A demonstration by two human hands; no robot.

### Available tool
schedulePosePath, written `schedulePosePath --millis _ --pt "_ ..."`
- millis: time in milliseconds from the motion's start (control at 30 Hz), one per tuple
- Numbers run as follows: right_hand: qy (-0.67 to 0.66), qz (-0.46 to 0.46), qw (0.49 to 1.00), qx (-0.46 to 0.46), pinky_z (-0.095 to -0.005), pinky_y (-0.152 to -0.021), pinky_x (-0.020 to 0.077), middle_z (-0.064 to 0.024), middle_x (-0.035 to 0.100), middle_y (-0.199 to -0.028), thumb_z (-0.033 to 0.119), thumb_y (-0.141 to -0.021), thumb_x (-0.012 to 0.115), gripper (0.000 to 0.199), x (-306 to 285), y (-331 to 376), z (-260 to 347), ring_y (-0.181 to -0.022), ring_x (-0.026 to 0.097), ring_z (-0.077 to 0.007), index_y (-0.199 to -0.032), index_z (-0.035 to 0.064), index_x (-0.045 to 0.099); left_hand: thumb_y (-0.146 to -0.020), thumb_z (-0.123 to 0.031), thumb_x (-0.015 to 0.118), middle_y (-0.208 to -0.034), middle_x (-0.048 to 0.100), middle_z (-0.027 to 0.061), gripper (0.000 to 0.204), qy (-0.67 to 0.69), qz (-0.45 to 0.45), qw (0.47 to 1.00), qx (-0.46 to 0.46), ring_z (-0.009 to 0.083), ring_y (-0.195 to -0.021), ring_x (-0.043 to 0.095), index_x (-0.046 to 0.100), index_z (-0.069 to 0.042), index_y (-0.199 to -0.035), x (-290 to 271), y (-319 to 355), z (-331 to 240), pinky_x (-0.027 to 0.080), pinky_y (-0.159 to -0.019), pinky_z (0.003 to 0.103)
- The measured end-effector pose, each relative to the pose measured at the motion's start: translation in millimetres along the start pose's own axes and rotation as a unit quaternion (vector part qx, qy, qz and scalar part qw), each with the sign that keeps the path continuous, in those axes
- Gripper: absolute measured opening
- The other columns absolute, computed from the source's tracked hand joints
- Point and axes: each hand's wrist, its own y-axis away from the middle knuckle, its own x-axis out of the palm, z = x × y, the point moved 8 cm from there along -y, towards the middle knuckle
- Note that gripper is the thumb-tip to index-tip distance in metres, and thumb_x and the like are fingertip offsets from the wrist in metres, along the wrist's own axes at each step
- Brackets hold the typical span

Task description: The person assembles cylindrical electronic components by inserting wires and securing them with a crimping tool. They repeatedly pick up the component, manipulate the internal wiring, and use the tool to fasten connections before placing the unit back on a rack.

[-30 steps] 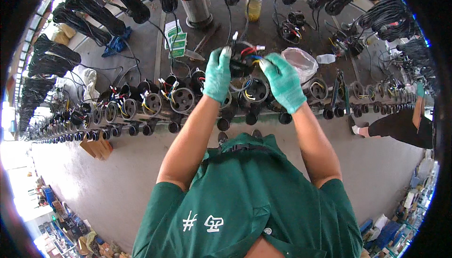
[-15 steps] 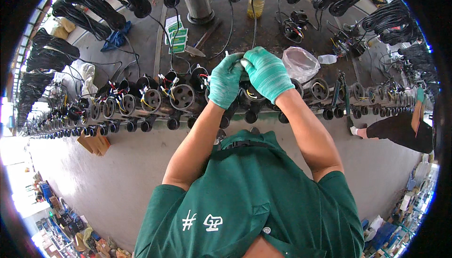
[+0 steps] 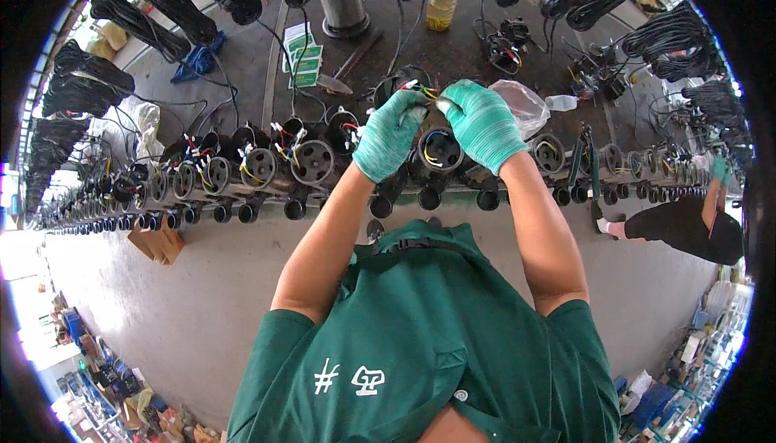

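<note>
Both my hands wear green knit gloves and meet above the near edge of the workbench. My left hand (image 3: 391,136) pinches a bundle of thin coloured wires (image 3: 422,89), red, white, yellow and green, near its connector end. Close beside it, my right hand (image 3: 483,126) is closed with thumb and fingertips on the same wires. Below and between the hands sits a round black motor housing (image 3: 441,149) with a yellow wire inside. A black cable (image 3: 399,47) runs down from a hanging coil toward the wires. The fingertips partly hide what they grip.
Several similar housings (image 3: 314,162) line the bench edge on both sides. Behind them are a metal cylinder (image 3: 343,5), green-and-white cards (image 3: 304,59), a bottle of yellow liquid (image 3: 440,10) and a plastic bag (image 3: 521,107). Pliers (image 3: 584,156) stand at right. Another person (image 3: 687,225) works far right.
My hands have moved apart, the right one slightly to the right and the left one slightly left. The coloured wires and the housing below now show between them.
</note>
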Motion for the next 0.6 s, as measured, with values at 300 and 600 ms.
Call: schedulePosePath --millis 300,600 --pt "-0.062 -0.057 0.996 -0.034 -0.0467 -0.085 0.0562 -0.0164 0.072 -0.11 0.019 -0.095 0.069 0.019 9.2 18.3 2.1 -0.096 0.069 -0.0393 -0.107 0.0056 0.074 -0.109 -0.008 0.052 -0.103 0.072 0.0073 0.024 0.164 -0.099 0.977 -0.098 0.0139 -0.092 0.069 0.064 0.001 -0.127 7.9 18.2 31.3 0.055 -0.087 0.029" --pt "0.159 -0.021 0.976 -0.146 -0.0415 -0.083 0.0589 -0.0106 0.069 -0.104 0.012 -0.091 0.067 0.01 2.4 6.5 32.7 -0.097 0.07 -0.0318 -0.1 0.0103 0.071 -0.107 -0.009 0.055 -0.097 0.073 0.0092 0.029 0.191 0.039 0.966 -0.171 0.0121 -0.073 0.067 0.06 0.002 -0.133 13.0 13.6 5.3 0.054 -0.066 0.023"
